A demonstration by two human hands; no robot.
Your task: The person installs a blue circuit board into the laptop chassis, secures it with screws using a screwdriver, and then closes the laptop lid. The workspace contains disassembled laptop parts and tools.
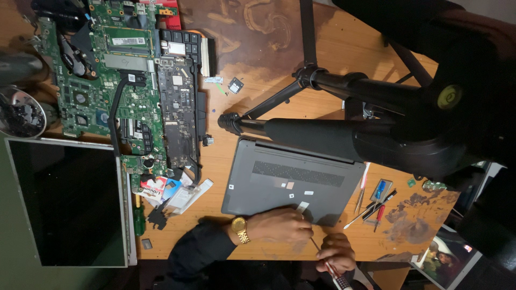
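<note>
While left hand (279, 224) presses grey laptop (290, 180), right hand (336, 252) grips screwdriver (321, 255)

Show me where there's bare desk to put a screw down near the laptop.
Bare wood lies between the grey laptop, the stacked circuit boards and the tripod leg. A thin strip runs beside the left hand. Crowded: screwdrivers at the laptop's other side, scraps by the screen panel.
</note>
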